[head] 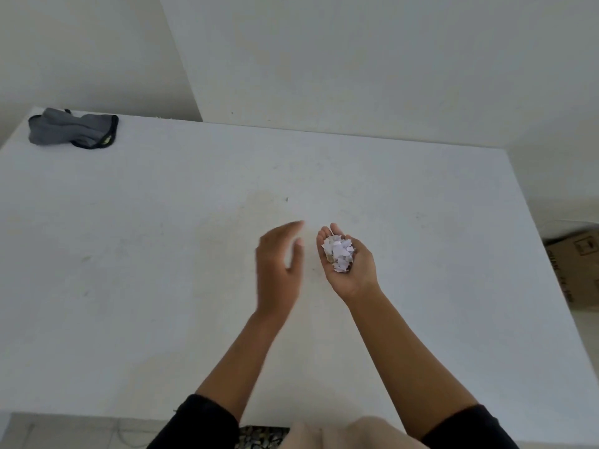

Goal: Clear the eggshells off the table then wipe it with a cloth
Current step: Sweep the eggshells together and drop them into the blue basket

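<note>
While the white desk [162, 254] fills my view, I see the grey cloth [73, 130] crumpled at its far left corner, my left hand [280, 265] blurred above the desk with fingers spread and empty, and just beside it my right hand [348, 264] cupped palm-up around the eggshells [338, 252].

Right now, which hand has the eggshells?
The right hand: palm up, cupped around a pile of white eggshells. The left hand beside it is motion-blurred, fingers straight, and holds nothing.
</note>
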A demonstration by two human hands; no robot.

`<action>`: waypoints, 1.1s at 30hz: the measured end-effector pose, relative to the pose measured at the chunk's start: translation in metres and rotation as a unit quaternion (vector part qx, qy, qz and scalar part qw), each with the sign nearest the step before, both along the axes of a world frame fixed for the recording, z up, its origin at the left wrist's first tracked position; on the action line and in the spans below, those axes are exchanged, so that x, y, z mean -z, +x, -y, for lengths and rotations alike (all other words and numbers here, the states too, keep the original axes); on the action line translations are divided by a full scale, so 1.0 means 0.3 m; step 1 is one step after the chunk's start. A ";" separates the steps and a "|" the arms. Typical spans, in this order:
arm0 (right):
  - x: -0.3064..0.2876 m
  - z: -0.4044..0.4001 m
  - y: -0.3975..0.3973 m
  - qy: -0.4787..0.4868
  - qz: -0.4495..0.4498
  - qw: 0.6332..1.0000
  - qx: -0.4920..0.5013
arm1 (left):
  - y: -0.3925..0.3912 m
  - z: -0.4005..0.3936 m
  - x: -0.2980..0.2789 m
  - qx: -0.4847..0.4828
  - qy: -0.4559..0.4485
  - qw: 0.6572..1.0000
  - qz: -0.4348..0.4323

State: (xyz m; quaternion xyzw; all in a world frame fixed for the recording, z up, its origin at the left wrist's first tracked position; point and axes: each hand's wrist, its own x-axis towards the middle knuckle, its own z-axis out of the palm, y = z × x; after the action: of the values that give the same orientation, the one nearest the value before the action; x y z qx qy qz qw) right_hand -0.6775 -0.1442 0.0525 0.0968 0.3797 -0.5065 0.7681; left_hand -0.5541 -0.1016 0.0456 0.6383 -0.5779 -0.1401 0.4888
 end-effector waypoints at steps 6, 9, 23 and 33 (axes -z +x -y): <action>0.010 -0.001 -0.020 -0.008 0.040 0.999 0.022 | 0.183 -0.070 0.223 0.105 0.164 0.960 0.203; 0.009 -0.008 -0.015 -0.002 0.041 0.999 0.019 | 0.143 -0.077 0.206 0.154 0.150 0.948 0.234; 0.017 -0.017 -0.018 -0.008 0.035 0.999 0.012 | 0.124 -0.088 0.158 0.120 0.063 0.979 0.152; 0.045 -0.023 0.010 -0.032 -0.019 0.998 -0.058 | -0.145 0.005 -0.037 0.081 0.065 0.994 0.021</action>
State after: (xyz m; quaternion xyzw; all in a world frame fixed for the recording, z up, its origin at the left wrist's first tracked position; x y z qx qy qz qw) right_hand -0.6744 -0.1374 0.0389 0.0401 0.3828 -0.4751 0.7913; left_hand -0.5976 -0.1030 0.0567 0.6223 -0.6280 -0.2026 0.4211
